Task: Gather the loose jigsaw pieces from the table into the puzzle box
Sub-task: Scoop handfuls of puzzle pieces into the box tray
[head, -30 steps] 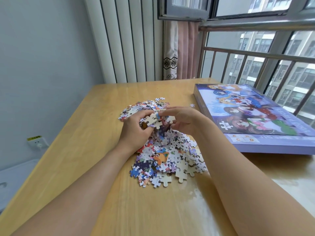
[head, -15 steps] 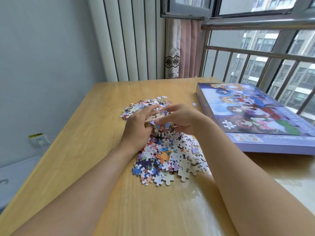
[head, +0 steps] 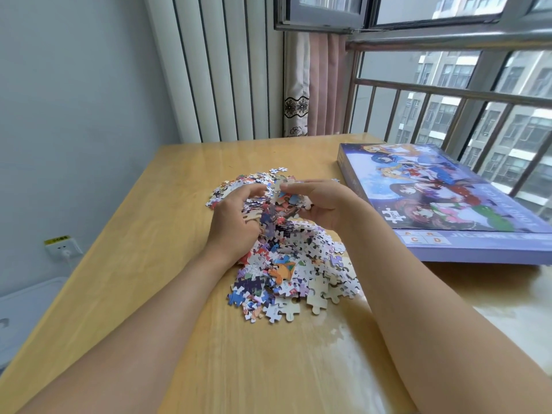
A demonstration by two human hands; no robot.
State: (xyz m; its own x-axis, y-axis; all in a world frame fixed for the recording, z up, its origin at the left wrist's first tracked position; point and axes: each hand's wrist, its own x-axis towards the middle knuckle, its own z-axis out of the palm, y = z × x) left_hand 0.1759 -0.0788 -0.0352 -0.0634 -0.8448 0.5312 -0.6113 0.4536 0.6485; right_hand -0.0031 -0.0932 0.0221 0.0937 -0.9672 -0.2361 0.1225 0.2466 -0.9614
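In the head view, a pile of pieces point(head: 286, 258) is spread in the middle of the tabletop point(head: 143, 264), and a handful from it is cupped between the left hand point(head: 236, 222) and the right hand point(head: 325, 204). Both sets of fingers are curled around those pieces. The box point(head: 448, 204) is laid shut by the right edge, near the pile but apart from it.

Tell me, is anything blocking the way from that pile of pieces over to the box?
Nothing stands on the bare table between the jigsaw pieces and the puzzle box. But the box looks closed, printed top up.
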